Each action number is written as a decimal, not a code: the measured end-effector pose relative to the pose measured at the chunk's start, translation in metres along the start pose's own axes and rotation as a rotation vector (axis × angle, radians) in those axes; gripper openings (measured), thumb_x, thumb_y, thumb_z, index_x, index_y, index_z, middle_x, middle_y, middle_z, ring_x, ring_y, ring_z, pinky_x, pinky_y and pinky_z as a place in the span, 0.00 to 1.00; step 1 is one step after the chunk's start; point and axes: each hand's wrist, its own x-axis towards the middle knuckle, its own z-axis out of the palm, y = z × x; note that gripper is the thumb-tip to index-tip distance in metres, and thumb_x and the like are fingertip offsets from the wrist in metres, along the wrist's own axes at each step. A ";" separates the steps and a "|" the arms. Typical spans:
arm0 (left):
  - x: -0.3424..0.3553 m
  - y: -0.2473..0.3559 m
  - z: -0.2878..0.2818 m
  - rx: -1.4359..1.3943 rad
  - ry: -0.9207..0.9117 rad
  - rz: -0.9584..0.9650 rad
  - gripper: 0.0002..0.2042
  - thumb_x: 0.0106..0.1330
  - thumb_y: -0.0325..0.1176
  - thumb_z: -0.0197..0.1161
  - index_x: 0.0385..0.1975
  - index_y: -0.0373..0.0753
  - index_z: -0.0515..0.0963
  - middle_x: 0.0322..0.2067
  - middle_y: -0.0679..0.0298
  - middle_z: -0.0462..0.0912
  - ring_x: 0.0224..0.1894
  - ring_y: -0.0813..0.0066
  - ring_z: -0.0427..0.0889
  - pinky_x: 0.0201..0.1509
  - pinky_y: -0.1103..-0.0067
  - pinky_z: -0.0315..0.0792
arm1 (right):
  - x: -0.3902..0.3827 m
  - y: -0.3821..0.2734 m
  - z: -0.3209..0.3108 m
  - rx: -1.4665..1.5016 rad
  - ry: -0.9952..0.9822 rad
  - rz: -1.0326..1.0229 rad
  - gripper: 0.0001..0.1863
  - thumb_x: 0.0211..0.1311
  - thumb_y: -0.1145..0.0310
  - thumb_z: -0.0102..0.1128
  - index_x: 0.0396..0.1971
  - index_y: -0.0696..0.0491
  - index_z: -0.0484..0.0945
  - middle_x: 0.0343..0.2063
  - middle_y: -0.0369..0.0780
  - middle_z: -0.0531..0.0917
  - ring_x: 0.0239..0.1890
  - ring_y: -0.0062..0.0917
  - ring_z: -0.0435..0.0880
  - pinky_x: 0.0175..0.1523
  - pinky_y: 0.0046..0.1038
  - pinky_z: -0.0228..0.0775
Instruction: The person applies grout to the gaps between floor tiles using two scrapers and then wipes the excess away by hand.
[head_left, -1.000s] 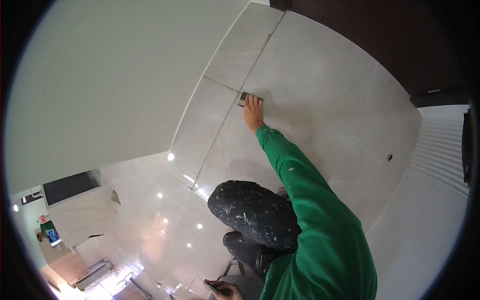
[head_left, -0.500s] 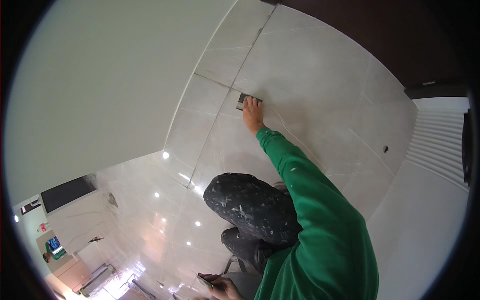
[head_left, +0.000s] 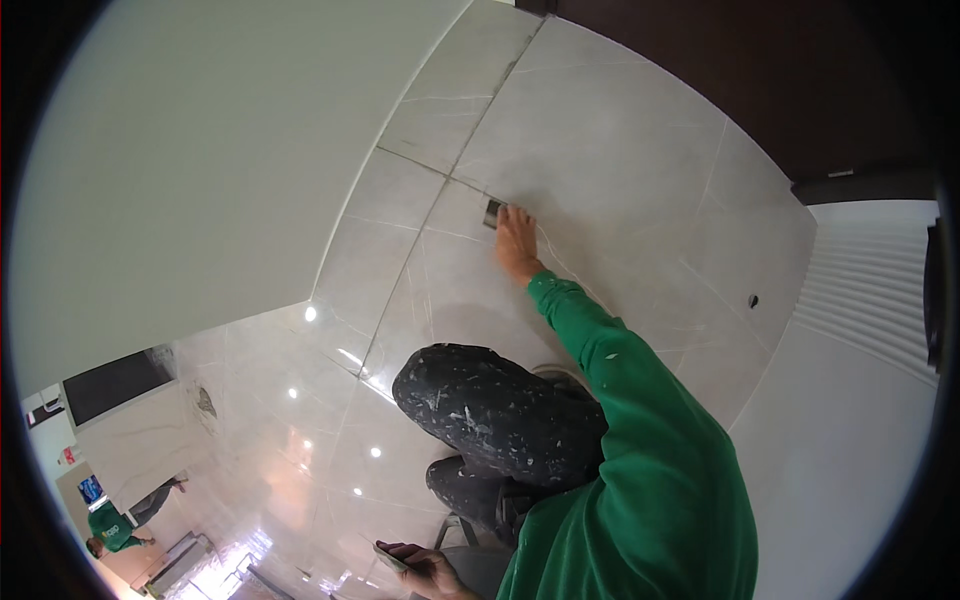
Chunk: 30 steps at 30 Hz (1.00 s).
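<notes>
My right hand (head_left: 516, 238), in a green sleeve, grips a small rectangular dark float-like tool (head_left: 492, 213) flat on the grey tiled floor (head_left: 610, 140), just beside where two joint lines cross. My left hand (head_left: 432, 571), low in the view, holds a flat tool with a thin blade (head_left: 390, 557), partly seen. My paint-spattered dark trouser leg (head_left: 480, 410) is bent below my right hand.
A pale wall (head_left: 200, 150) runs along the left, a dark brown door (head_left: 760, 60) is at upper right, ribbed white panelling (head_left: 860, 270) at right. A small dark hole (head_left: 753, 301) marks the floor. At far lower left another person (head_left: 110, 528) in green is beyond the tiles.
My right hand and tool have moved slightly right and toward me, away from the joint crossing. The view has shifted a little. The other person has moved and shows more fully.
</notes>
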 end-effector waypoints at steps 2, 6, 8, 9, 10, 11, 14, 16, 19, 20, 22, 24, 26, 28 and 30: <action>0.001 -0.002 0.005 0.038 0.002 0.002 0.12 0.74 0.29 0.57 0.53 0.37 0.80 0.43 0.64 0.86 0.42 0.78 0.84 0.43 0.82 0.81 | 0.003 0.025 0.002 -0.018 0.060 0.121 0.20 0.62 0.70 0.55 0.54 0.57 0.76 0.48 0.39 0.76 0.51 0.32 0.74 0.55 0.38 0.65; 0.009 0.006 -0.005 0.001 0.035 0.009 0.12 0.74 0.31 0.57 0.52 0.36 0.80 0.43 0.63 0.87 0.40 0.78 0.85 0.40 0.83 0.82 | -0.025 0.022 0.009 -0.091 0.087 0.020 0.19 0.63 0.70 0.55 0.54 0.57 0.75 0.48 0.39 0.76 0.52 0.33 0.74 0.55 0.38 0.65; 0.010 0.005 -0.009 -0.046 0.038 -0.010 0.12 0.74 0.32 0.57 0.52 0.36 0.80 0.42 0.63 0.87 0.39 0.78 0.85 0.40 0.83 0.82 | -0.035 0.020 0.002 0.014 -0.055 -0.048 0.23 0.63 0.71 0.54 0.58 0.59 0.73 0.52 0.43 0.75 0.55 0.36 0.73 0.59 0.40 0.64; 0.008 0.005 -0.010 -0.002 0.052 0.013 0.12 0.74 0.32 0.57 0.52 0.36 0.80 0.42 0.63 0.87 0.37 0.78 0.85 0.39 0.83 0.82 | -0.032 0.026 -0.002 0.008 -0.054 -0.053 0.23 0.63 0.71 0.54 0.58 0.59 0.73 0.52 0.43 0.75 0.55 0.36 0.73 0.59 0.40 0.64; 0.009 0.003 -0.007 0.050 0.064 0.037 0.12 0.74 0.32 0.58 0.52 0.36 0.80 0.41 0.63 0.87 0.36 0.78 0.85 0.38 0.84 0.82 | -0.027 0.035 -0.006 0.030 -0.030 0.020 0.23 0.63 0.71 0.53 0.59 0.59 0.72 0.52 0.43 0.75 0.55 0.36 0.73 0.60 0.40 0.64; 0.008 0.001 -0.003 0.049 0.065 0.038 0.12 0.74 0.32 0.58 0.52 0.36 0.80 0.41 0.63 0.87 0.36 0.78 0.85 0.38 0.84 0.82 | -0.025 0.039 -0.009 0.053 -0.006 0.092 0.24 0.63 0.71 0.53 0.60 0.59 0.72 0.53 0.43 0.75 0.56 0.37 0.73 0.60 0.40 0.64; 0.009 -0.004 0.003 0.079 0.116 0.086 0.12 0.74 0.32 0.58 0.52 0.37 0.81 0.39 0.64 0.87 0.34 0.80 0.84 0.38 0.85 0.82 | -0.033 0.043 -0.003 -0.095 0.061 0.096 0.21 0.64 0.69 0.53 0.57 0.57 0.73 0.50 0.42 0.75 0.55 0.35 0.73 0.59 0.40 0.64; 0.013 -0.003 0.001 0.063 0.096 0.080 0.11 0.74 0.33 0.58 0.51 0.38 0.81 0.39 0.65 0.87 0.34 0.82 0.83 0.37 0.86 0.82 | -0.050 0.035 -0.002 -0.046 -0.003 0.053 0.21 0.64 0.70 0.54 0.57 0.58 0.73 0.50 0.43 0.75 0.54 0.35 0.73 0.59 0.41 0.64; 0.013 -0.005 0.002 0.055 0.087 0.063 0.11 0.74 0.32 0.59 0.51 0.39 0.81 0.39 0.67 0.86 0.33 0.83 0.83 0.36 0.87 0.81 | -0.051 0.035 -0.013 0.053 -0.088 0.026 0.22 0.62 0.72 0.54 0.57 0.58 0.73 0.50 0.43 0.75 0.54 0.36 0.73 0.59 0.41 0.64; 0.021 -0.005 0.002 0.057 0.079 0.037 0.11 0.74 0.32 0.59 0.51 0.39 0.81 0.39 0.67 0.86 0.33 0.83 0.83 0.36 0.87 0.81 | -0.044 0.054 -0.024 0.074 -0.012 0.110 0.22 0.62 0.74 0.53 0.57 0.59 0.73 0.51 0.43 0.75 0.55 0.37 0.73 0.59 0.41 0.63; 0.012 -0.004 0.003 0.108 0.103 0.071 0.11 0.73 0.33 0.60 0.51 0.39 0.81 0.38 0.68 0.86 0.32 0.84 0.82 0.36 0.88 0.80 | -0.042 0.060 -0.021 0.089 0.034 0.175 0.22 0.61 0.76 0.52 0.57 0.59 0.72 0.52 0.45 0.75 0.57 0.39 0.72 0.60 0.42 0.62; 0.017 -0.001 0.003 0.131 0.124 0.078 0.11 0.73 0.33 0.60 0.51 0.39 0.81 0.37 0.68 0.86 0.31 0.85 0.81 0.35 0.89 0.80 | -0.066 0.057 -0.007 0.046 -0.005 0.145 0.22 0.61 0.76 0.52 0.57 0.59 0.72 0.52 0.45 0.74 0.57 0.39 0.72 0.60 0.41 0.62; 0.018 -0.004 0.004 0.137 0.136 0.101 0.11 0.73 0.33 0.60 0.51 0.39 0.81 0.36 0.69 0.85 0.30 0.85 0.80 0.35 0.90 0.79 | -0.079 0.053 -0.009 0.012 -0.037 0.093 0.23 0.61 0.75 0.53 0.57 0.59 0.72 0.53 0.45 0.74 0.57 0.40 0.72 0.60 0.41 0.62; 0.017 -0.006 0.005 0.141 0.181 0.124 0.11 0.72 0.32 0.62 0.50 0.39 0.81 0.35 0.70 0.84 0.28 0.87 0.78 0.33 0.92 0.77 | -0.087 0.056 -0.013 0.044 -0.076 0.057 0.23 0.61 0.72 0.56 0.57 0.59 0.72 0.51 0.43 0.74 0.55 0.37 0.72 0.60 0.39 0.63; 0.012 -0.005 0.003 0.145 0.136 0.119 0.11 0.72 0.30 0.62 0.50 0.38 0.81 0.35 0.67 0.85 0.29 0.85 0.80 0.33 0.90 0.79 | -0.078 0.067 -0.026 0.052 -0.032 0.095 0.23 0.62 0.71 0.55 0.57 0.59 0.72 0.51 0.42 0.74 0.55 0.36 0.72 0.60 0.39 0.62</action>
